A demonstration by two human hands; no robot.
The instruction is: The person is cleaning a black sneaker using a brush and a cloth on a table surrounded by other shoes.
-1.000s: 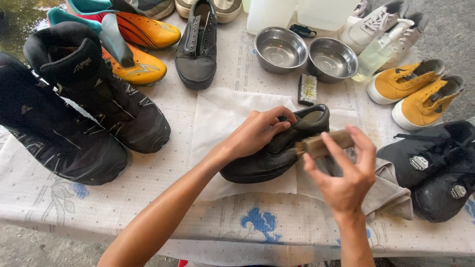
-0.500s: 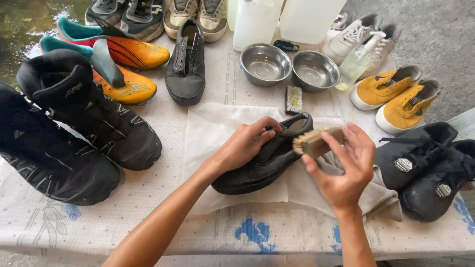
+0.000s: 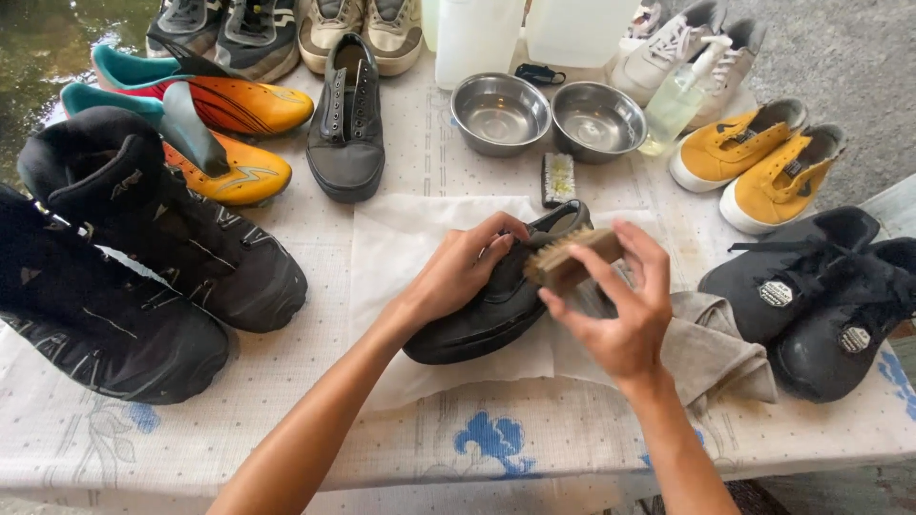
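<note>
A black low shoe [image 3: 496, 310] lies on its side on a white cloth [image 3: 396, 257] in the middle of the table. My left hand [image 3: 463, 272] grips the shoe across its upper, fingers curled over the edge. My right hand [image 3: 615, 310] holds a small wooden brush [image 3: 563, 259] with pale bristles, pressed against the shoe near its heel opening. A grey rag [image 3: 716, 353] lies crumpled just right of my right hand.
Two black hiking boots [image 3: 143, 267] stand at left, orange football boots [image 3: 224, 129] behind them, a dark canvas shoe [image 3: 345, 124], two steel bowls [image 3: 501, 113], a second brush [image 3: 558, 178], a spray bottle [image 3: 679, 95], yellow sneakers [image 3: 759, 162], black high-tops [image 3: 821, 296] at right.
My right hand has drawn the brush left along the shoe, toward my left hand. The view has tilted slightly, so the table's things sit lower in the picture.
</note>
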